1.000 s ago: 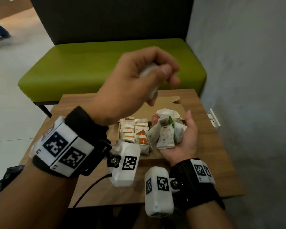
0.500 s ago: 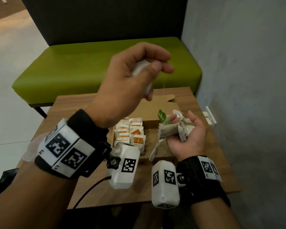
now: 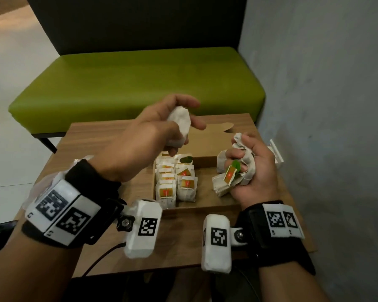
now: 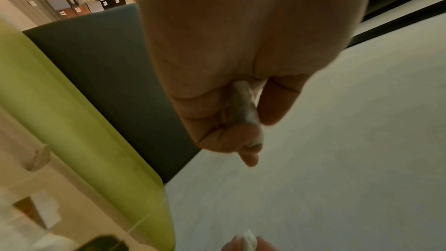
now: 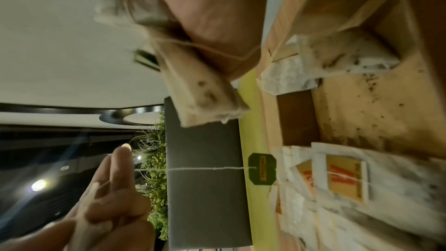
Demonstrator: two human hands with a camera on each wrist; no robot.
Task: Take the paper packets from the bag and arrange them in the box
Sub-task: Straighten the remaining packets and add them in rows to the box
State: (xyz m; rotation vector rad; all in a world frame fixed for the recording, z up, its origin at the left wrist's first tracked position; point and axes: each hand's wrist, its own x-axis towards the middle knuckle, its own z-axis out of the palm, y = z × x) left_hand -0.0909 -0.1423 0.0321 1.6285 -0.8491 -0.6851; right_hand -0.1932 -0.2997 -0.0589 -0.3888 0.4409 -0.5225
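An open brown cardboard box (image 3: 207,162) lies on the wooden table (image 3: 109,136). Several white paper packets (image 3: 176,184) with yellow-and-red tags stand in rows in its left part. My left hand (image 3: 175,125) is raised over the box's far left and pinches one white packet (image 3: 181,125) between thumb and fingers. From it a thread runs to a dark tag (image 5: 262,168) hanging by the rows. My right hand (image 3: 247,168) hovers palm-up over the box's right part, fingers curled round a bunch of packets (image 3: 229,175), one with a green leaf tag. The bag is not clearly visible.
A green padded bench (image 3: 140,83) with a dark backrest stands behind the table. A grey wall (image 3: 325,105) runs close along the right. A white fitting (image 3: 276,151) sits by the table's right edge. A black cable (image 3: 100,258) hangs over the front edge. Crumbs dot the box floor (image 5: 362,106).
My left hand has come down and nearer the box with its packet. My right hand has curled from an open palm into a grip round the bunch and moved right.
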